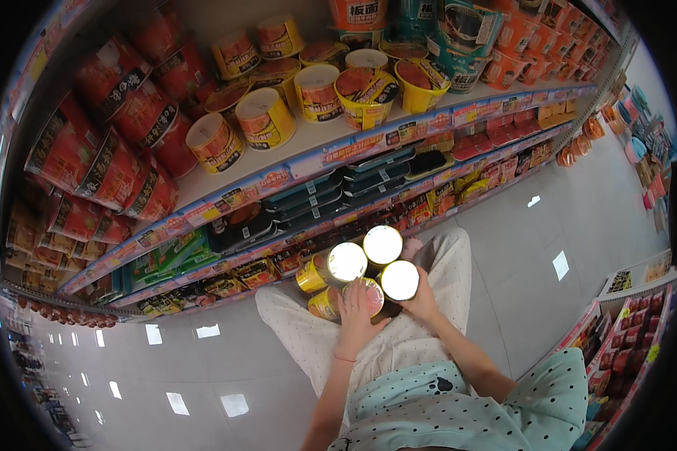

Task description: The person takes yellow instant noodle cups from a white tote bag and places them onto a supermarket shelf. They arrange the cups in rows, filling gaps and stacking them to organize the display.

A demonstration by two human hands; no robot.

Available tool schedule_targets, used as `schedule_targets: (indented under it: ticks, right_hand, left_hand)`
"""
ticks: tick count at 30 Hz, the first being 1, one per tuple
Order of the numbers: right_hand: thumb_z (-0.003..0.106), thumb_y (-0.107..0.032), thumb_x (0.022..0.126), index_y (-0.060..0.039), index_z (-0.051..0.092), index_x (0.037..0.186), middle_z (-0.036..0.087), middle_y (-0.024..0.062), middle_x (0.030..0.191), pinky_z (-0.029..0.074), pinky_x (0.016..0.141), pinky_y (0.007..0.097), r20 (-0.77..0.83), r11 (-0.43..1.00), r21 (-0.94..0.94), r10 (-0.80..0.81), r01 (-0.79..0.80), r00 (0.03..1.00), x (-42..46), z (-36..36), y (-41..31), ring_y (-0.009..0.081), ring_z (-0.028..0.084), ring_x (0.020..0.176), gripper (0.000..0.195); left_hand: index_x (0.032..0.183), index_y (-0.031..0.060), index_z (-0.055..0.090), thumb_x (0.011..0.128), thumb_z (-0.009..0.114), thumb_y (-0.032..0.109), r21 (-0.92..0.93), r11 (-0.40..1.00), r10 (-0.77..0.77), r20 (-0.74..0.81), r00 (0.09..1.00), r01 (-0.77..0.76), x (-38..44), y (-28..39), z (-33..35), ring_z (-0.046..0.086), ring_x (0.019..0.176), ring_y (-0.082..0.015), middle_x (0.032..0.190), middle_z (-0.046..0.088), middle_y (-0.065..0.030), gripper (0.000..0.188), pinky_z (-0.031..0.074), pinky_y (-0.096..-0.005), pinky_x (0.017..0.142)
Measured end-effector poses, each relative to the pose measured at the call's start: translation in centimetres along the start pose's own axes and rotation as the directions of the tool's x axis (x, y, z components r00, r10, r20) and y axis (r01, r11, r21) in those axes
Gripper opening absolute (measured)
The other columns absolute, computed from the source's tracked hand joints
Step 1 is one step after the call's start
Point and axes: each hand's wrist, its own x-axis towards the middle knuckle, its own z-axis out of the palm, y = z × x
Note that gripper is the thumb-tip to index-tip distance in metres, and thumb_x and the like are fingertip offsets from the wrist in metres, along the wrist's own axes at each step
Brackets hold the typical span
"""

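A cluster of yellow instant noodle cups sits between my bent knees, in front of the lowest shelf. My left hand (356, 309) lies on the nearest noodle cup (376, 296), fingers across its reddish lid and thumb spread along the near side. At the right of the cluster, my right hand (423, 300) grips the side of a noodle cup with a glaring white end (399, 280). Two more white-ended cups (347, 262) (382, 244) stand beyond it. On the left, other yellow cups (312, 276) (324, 303) appear tilted, partly hidden by their neighbours.
The upper shelf (299, 152) holds loosely grouped yellow noodle cups (266, 118), with stacked red bowls (118, 163) at left and orange cups (502, 67) at right. Black trays (310, 200) and packets fill lower shelves. A display bin (626, 338) stands behind at right on the tiled floor (502, 265).
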Motion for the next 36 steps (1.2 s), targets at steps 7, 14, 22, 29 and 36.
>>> schedule_targets:
  ticks: [7, 14, 22, 29, 36]
  right_hand:
    - [0.091, -0.008, 0.059, -0.0027, 0.036, 0.137, 0.058, 0.0132, 0.126, 0.048, 0.100, 0.0363, 0.033, 0.991, 0.132, 0.015, -0.020, 0.999, -0.7, -1.5, -1.2, 0.0251, 0.058, 0.119, 0.096]
    - [0.095, -0.017, 0.060, -0.0010, 0.039, 0.134, 0.058, 0.0132, 0.125, 0.046, 0.102, 0.0366, 0.159, 0.956, 0.291, -0.072, 0.023, 0.985, -1.0, -3.3, -4.7, 0.0208, 0.057, 0.118, 0.094]
    - [0.095, -0.025, 0.061, -0.0008, 0.038, 0.141, 0.051, 0.0133, 0.135, 0.041, 0.105, 0.0382, 0.229, 0.942, 0.318, -0.183, 0.104, 0.956, 0.5, -2.7, -9.1, 0.0220, 0.050, 0.127, 0.101]
    - [0.094, -0.029, 0.061, -0.0022, 0.029, 0.149, 0.046, 0.0128, 0.142, 0.038, 0.108, 0.0415, 0.411, 0.936, 0.319, -0.279, 0.150, 0.868, 1.9, -1.7, -12.0, 0.0254, 0.044, 0.134, 0.112]
    - [0.094, -0.024, 0.062, 0.0008, 0.024, 0.149, 0.043, 0.0150, 0.143, 0.035, 0.112, 0.0383, 0.400, 0.891, 0.427, -0.336, 0.151, 0.852, 3.6, 0.1, -16.4, 0.0251, 0.043, 0.134, 0.115]
  left_hand:
    - [0.151, -0.0036, 0.021, 0.069, 0.085, 0.040, -0.035, 0.999, 0.022, -0.006, 1.000, -0.022, 0.2, 0.7, -0.4, 0.025, 0.146, -0.0357, 0.156, 0.027, -0.0203, 0.113, 0.015, -0.0586, 0.118]
    - [0.153, -0.0033, 0.015, 0.067, 0.088, 0.032, -0.290, 0.948, 0.116, -0.069, 0.991, -0.131, 1.6, 2.6, -2.2, 0.034, 0.139, -0.0418, 0.151, 0.034, -0.0261, 0.119, 0.029, -0.0491, 0.115]
    - [0.155, 0.0021, 0.007, 0.061, 0.093, 0.017, -0.788, 0.615, -0.142, -0.134, 0.981, -0.019, 2.1, 2.5, -1.9, 0.053, 0.126, -0.0294, 0.138, 0.048, -0.0201, 0.128, 0.045, -0.0388, 0.104]
    - [0.136, -0.0026, 0.038, 0.060, 0.095, 0.022, -0.782, 0.623, -0.231, -0.156, 0.960, 0.023, 2.1, 0.6, -4.0, 0.059, 0.117, -0.0226, 0.129, 0.056, -0.0146, 0.098, 0.050, -0.0355, 0.096]
    - [0.142, -0.0004, 0.035, 0.060, 0.094, 0.031, -0.681, 0.730, -0.237, -0.328, 0.914, -0.055, 2.3, 2.1, -9.0, 0.049, 0.127, -0.0299, 0.137, 0.050, -0.0170, 0.105, 0.041, -0.0426, 0.106]
